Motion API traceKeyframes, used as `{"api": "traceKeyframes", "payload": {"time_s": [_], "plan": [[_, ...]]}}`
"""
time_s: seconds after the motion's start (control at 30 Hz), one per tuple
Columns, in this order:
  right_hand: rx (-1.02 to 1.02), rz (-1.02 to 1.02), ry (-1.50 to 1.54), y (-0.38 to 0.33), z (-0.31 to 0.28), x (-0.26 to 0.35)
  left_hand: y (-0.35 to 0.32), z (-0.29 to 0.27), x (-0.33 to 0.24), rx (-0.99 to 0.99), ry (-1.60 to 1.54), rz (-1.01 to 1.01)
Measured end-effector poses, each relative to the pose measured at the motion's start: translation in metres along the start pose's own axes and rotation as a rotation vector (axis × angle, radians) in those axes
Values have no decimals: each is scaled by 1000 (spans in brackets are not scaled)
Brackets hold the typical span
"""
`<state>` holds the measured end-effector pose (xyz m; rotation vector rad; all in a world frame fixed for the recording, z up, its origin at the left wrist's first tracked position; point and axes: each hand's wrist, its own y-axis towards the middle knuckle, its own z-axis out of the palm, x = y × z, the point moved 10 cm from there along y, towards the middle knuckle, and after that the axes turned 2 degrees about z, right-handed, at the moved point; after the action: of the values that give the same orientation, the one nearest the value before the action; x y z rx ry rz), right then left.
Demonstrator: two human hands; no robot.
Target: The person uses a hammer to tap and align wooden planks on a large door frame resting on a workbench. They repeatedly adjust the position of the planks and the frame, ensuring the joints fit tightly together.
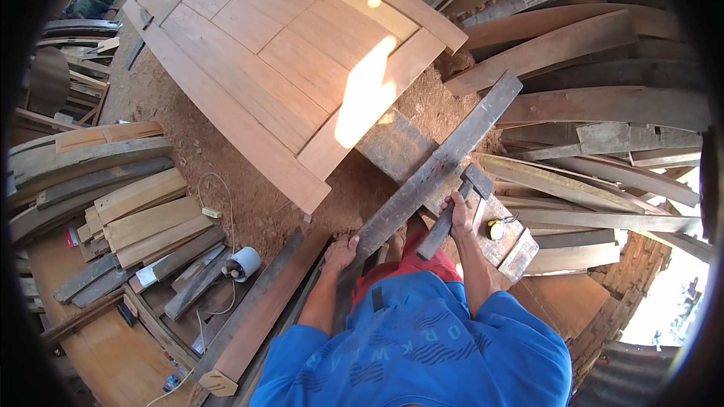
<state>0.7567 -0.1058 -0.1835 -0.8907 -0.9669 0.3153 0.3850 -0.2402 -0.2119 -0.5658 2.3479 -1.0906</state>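
My left hand [341,252] is closed around the near end of a long, grey, weathered wooden beam [441,162]. The beam slants away to the far right, across a short grey board [396,143]. In my right hand [460,216] is a hammer [435,237] with a thick dark handle, its head beyond my fingers, close to the beam's right side. A yellow and black tape measure [495,230] lies on a worn, light wooden surface [519,256] just right of that hand. Ahead, a large panelled wooden door [279,53] has its near corner left of the beam.
Stacked curved-looking planks [603,109] crowd the right side. Cut timber pieces [154,222] are piled at left, near a white cylindrical container [244,263] and a cord. Long boards [264,305] lie beside my left arm. Brown dirt floor [204,136] shows under the door.
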Motion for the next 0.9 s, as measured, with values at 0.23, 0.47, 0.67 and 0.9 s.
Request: {"api": "traceKeyframes", "payload": {"time_s": [0.23, 0.47, 0.67, 0.9], "plan": [[36, 91, -24, 32, 47, -34, 14, -3, -12, 83, 19, 1], [5, 73, 79, 19, 43, -33, 10, 10, -3, 75, 14, 16], [-17, -29, -416, 1, 19, 0, -1, 10, -8, 108, 15, 2], [-41, -530, -1799, -48, 12, 63, -17, -7, -24, -104, 6, 24]]}}
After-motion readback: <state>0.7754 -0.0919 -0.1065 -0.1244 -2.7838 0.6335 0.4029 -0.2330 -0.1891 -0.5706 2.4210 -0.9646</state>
